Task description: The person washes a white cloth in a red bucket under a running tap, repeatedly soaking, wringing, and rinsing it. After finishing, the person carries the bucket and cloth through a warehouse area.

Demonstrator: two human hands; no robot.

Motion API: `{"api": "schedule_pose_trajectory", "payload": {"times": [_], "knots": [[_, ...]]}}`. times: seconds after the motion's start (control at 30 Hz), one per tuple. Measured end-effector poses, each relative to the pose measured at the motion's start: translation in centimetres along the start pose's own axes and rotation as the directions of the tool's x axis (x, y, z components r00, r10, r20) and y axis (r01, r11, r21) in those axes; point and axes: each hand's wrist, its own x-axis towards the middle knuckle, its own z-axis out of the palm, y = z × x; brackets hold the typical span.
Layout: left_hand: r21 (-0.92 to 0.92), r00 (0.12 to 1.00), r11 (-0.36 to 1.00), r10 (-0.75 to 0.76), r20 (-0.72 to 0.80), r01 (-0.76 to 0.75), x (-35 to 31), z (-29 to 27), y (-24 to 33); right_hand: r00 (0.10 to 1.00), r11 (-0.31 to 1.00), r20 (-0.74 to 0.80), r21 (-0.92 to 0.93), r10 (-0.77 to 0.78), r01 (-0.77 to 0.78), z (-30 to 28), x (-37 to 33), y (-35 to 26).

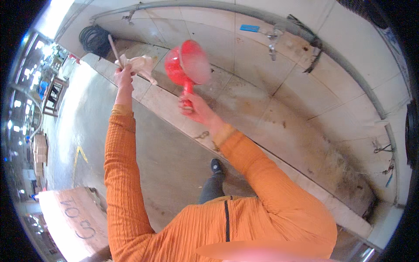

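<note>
My right hand (pixel 197 109) is closed around the handle of a red plastic water dipper (pixel 175 65). The dipper is raised over the tiled trough (pixel 244 98), its round bowl tipped with the pale, blurred opening toward the right. Farther left, my left hand (pixel 124 76) grips a limp whitish cloth (pixel 140 65) together with a thin pale stick (pixel 114 49). The cloth hangs to the right of the fingers, above the trough's near ledge (pixel 152 98). How the stick and cloth join is hidden by the hand.
A coiled dark hose (pixel 94 40) lies at the trough's far left end. Along the wall runs a pipe (pixel 209 5) with a blue-handled tap (pixel 250 28) and another tap (pixel 382 147) at the right. A large cardboard box (pixel 74 220) stands on the floor at lower left.
</note>
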Motion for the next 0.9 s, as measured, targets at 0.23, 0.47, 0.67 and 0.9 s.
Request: {"api": "schedule_pose_trajectory", "payload": {"times": [0.23, 0.47, 0.67, 0.9], "knots": [[-0.089, 0.995, 0.995, -0.042, 0.096, 0.05, 4.0, 1.1, -1.4, 0.954, 0.575, 0.225, 0.815, -0.198, -0.072, -2.1, 13.1, 0.9], [-0.019, 0.966, 1.0, -0.008, 0.257, 0.013, 4.1, 3.7, -1.5, 0.936, 0.539, 0.26, 0.837, -0.238, -0.096, -2.9, 4.8, 1.5], [-0.062, 0.86, 0.997, 0.061, 0.507, -0.035, -1.8, 10.5, 0.3, 0.981, 0.64, 0.179, 0.763, -0.075, -0.09, -2.4, -4.1, -2.4], [0.085, 0.736, 0.987, -0.16, 0.658, 0.139, -12.5, 14.9, -0.7, 0.876, 0.975, -0.482, -0.182, 0.023, -0.126, -7.1, -27.0, -7.8]]}}
